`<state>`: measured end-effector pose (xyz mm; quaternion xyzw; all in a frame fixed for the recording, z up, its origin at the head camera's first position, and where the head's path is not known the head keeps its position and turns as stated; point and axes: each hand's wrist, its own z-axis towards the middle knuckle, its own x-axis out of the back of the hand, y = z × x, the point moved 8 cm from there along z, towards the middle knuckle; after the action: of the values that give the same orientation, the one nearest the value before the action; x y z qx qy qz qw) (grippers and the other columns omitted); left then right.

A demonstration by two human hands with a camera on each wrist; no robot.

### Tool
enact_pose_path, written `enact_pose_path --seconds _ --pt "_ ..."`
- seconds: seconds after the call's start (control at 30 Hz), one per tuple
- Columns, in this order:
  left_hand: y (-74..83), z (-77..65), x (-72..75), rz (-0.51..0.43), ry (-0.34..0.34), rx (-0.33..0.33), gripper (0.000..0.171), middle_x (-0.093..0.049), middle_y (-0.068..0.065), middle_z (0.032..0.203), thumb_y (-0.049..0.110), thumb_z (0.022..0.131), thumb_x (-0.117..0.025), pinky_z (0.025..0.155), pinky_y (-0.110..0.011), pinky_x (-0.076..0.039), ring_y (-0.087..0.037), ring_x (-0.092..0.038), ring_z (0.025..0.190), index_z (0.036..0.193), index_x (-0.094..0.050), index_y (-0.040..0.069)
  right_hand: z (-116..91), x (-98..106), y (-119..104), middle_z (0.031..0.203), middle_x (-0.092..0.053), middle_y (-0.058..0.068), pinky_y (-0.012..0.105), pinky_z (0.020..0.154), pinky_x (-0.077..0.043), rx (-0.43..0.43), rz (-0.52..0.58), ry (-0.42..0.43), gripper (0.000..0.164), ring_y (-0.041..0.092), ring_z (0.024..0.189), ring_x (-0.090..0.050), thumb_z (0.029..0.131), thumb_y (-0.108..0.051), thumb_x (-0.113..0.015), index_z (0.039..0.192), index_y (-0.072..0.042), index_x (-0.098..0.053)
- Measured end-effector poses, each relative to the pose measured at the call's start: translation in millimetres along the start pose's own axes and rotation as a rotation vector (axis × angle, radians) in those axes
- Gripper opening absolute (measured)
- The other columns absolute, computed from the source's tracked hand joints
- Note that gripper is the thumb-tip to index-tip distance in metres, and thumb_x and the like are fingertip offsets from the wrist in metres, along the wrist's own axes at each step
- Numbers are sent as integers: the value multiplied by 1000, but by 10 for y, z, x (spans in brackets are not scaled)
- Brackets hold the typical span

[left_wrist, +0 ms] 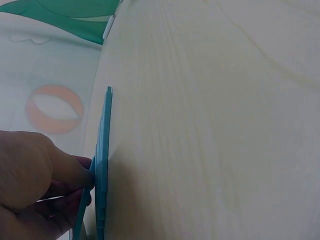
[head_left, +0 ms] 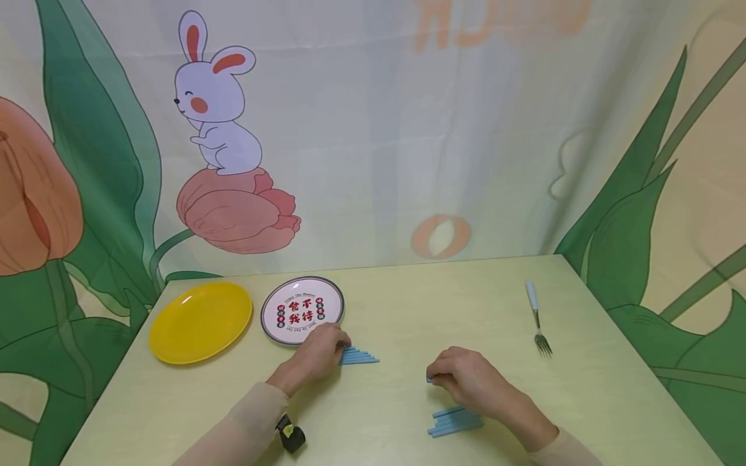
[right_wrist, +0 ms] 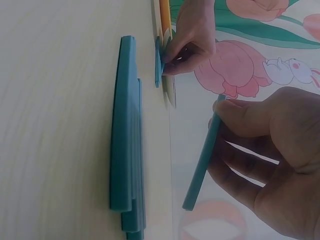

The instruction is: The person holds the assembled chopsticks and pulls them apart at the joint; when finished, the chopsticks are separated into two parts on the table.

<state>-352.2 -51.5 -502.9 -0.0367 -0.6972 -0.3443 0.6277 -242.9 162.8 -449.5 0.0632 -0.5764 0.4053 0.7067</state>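
My left hand [head_left: 317, 353] is beside the white plate, its thumb and fingers pinching a thin blue stick [left_wrist: 83, 212]. That stick leans at a slight angle against a row of blue sticks [head_left: 360, 357] lying side by side, their right ends stepped. Farther right, my right hand [head_left: 474, 382] pinches another blue stick [right_wrist: 202, 160] near one end, between thumb and fingertips. Its free end slants away from the fingers in the right wrist view. A second group of blue sticks [head_left: 454, 424] lies on the table just below the right hand, with uneven ends.
A yellow plate [head_left: 201, 323] and a white plate with red characters [head_left: 271, 312] stand at the back left. A fork with a pale handle [head_left: 533, 298] lies at the right. Behind the table [head_left: 396, 304] hangs a cloth printed with a rabbit [head_left: 233, 145] and flowers.
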Motion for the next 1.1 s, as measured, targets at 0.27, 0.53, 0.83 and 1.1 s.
enact_pose_path --seconds 0.27,0.53,0.83,1.1 --pt "7 15 -9 18 -5 2 16 -66 -1 91 2 88 -66 81 -32 -52 -12 -56 84 100 -76 5 -7 -12 15 84 -68 -10 21 70 -52 -16 -2 -15 9 4 80 -61 83 -6 -74 88 -14 -75" --pt "30 10 -6 23 -20 0 17 -66 -3 91 0 88 -64 82 -34 -52 -14 -56 84 101 -75 3 -25 -64 22 82 -67 -11 19 69 -52 -20 16 -43 10 0 78 -58 82 -4 -75 86 -14 -75" --pt "14 6 -30 43 -29 7 19 -65 -2 92 2 89 -63 82 -33 -52 -13 -56 84 104 -75 4 -36 -145 29 82 -69 -9 18 69 -52 -1 14 -105 9 1 77 -59 82 -5 -75 86 -13 -76" --pt "19 16 -35 61 -41 20 19 -65 -2 92 2 90 -63 84 -34 -52 -14 -56 84 103 -75 4 -47 -184 6 82 -68 -9 19 69 -52 13 -32 -161 10 1 77 -58 82 -4 -74 86 -13 -76"
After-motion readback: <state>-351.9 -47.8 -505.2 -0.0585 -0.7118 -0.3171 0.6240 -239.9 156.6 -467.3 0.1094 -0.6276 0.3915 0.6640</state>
